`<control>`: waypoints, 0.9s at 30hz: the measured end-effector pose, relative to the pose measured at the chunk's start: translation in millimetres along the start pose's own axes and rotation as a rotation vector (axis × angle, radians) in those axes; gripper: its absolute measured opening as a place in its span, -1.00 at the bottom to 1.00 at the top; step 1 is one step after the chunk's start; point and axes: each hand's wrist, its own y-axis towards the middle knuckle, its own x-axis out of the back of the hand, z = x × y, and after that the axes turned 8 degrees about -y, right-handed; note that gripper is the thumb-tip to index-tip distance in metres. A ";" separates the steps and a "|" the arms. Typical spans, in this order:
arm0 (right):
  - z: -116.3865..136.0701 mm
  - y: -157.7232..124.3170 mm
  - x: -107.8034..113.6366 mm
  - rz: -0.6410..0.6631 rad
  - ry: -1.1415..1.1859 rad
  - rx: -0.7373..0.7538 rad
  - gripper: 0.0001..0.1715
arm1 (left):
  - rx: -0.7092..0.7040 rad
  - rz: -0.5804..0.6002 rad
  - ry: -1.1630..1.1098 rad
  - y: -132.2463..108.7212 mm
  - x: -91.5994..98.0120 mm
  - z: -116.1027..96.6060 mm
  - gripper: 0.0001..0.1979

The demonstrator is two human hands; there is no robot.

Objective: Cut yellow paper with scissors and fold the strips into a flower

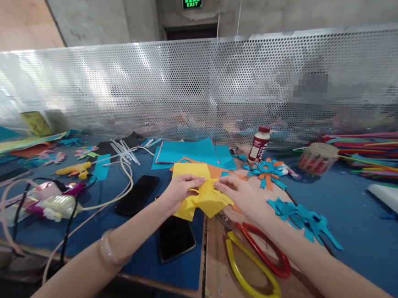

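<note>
Fingers of the left hand and right hand are pinched on the yellow paper from opposite sides, its folds held between them, neither hand nearer.

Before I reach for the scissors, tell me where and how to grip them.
Probably best by the yellow handle, at its rounded end, from the near side: it faces you, the metal end points away, and the red handle lies nearer your right forearm.
</note>
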 end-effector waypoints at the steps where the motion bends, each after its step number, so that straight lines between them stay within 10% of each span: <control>1: 1.1 -0.5 -0.2 -0.010 -0.037 0.008 -0.72 | -0.033 0.005 0.063 -0.7 -1.1 0.0 -0.68; 9: 4.6 -8.1 -6.1 -0.123 -0.326 0.139 -0.73 | -0.714 0.115 0.927 -12.8 -10.2 -3.7 -0.55; 18: -3.2 -6.3 -3.2 -0.244 -0.421 0.236 -0.77 | -0.237 0.316 0.547 -2.1 -3.2 5.9 -0.70; 27: -9.0 -4.0 -5.7 -0.121 -0.564 0.383 -0.78 | -0.198 0.297 0.430 -3.2 -2.6 12.9 -0.78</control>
